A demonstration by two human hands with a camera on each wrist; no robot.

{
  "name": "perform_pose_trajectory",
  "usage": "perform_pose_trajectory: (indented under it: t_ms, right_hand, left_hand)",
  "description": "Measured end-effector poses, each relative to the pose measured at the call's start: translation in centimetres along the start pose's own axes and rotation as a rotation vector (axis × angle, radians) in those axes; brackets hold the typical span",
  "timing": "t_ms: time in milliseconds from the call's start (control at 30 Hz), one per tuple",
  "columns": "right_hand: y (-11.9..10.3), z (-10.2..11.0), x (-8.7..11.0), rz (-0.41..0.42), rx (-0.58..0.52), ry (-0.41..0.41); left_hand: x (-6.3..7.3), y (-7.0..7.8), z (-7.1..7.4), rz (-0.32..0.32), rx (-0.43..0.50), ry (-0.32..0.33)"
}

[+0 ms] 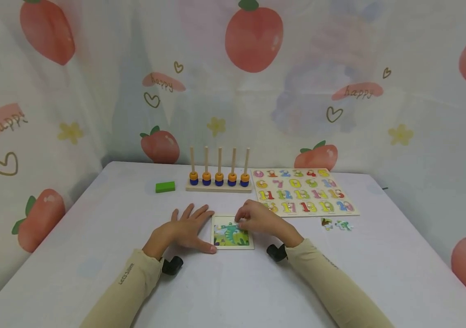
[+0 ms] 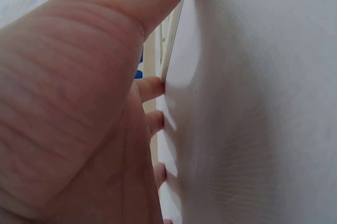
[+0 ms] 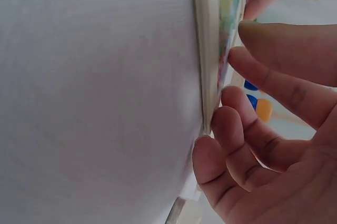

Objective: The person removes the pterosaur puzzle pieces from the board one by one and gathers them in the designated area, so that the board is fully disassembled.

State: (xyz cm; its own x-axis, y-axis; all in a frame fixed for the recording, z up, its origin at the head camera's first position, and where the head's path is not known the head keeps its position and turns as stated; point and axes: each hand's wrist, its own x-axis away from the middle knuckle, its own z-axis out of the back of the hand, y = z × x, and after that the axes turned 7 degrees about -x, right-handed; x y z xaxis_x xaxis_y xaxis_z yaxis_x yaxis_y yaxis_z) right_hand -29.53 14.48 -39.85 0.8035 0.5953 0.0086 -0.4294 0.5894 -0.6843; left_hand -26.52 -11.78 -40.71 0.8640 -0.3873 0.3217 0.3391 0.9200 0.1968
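Observation:
A small framed dinosaur jigsaw point(image 1: 231, 240) lies on the table between the two hands. My left hand point(image 1: 185, 230) is spread flat at its left side, the thumb at the near left corner and the index finger at the far left corner. In the left wrist view those fingers point(image 2: 152, 121) rest on the tabletop. My right hand point(image 1: 259, 219) bends over the jigsaw's upper right, thumb and index finger pinching at a piece whose outline they mostly hide. In the right wrist view the other fingertips point(image 3: 227, 125) curl beside the frame's edge.
Two loose jigsaw pieces point(image 1: 335, 224) lie to the right. Behind stand a peg rack point(image 1: 219, 188) with orange and blue beads and, at its right, a number puzzle board point(image 1: 304, 190). A green block point(image 1: 165, 187) lies left of the rack. A fruit-print curtain point(image 1: 233, 105) hangs behind.

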Motion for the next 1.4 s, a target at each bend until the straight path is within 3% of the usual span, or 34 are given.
perform_pose_trajectory:
  t_ms: [267, 600, 933, 1167, 1400]
  right_hand:
    - [-0.4, -0.6, -0.2, -0.010, 0.090, 0.013]
    - [-0.7, -0.7, -0.1, -0.016, 0.091, 0.015]
    - [-0.5, -0.3, 0.3, -0.004, 0.021, 0.106]
    - [0.1, 0.1, 0.6, 0.033, -0.036, 0.082]
    - [0.3, 0.4, 1.0, 0.065, -0.066, 0.034]
  left_hand:
    - [0.0, -0.3, -0.4, -0.017, -0.012, 0.023]
    - [-0.1, -0.3, -0.6, -0.015, -0.012, 0.031]
    - [-0.1, -0.3, -0.5, -0.023, -0.012, 0.018]
    - [-0.7, -0.5, -1.0, -0.013, -0.017, 0.030]
    - [-0.3, -0.2, -0.7, -0.007, -0.006, 0.014]
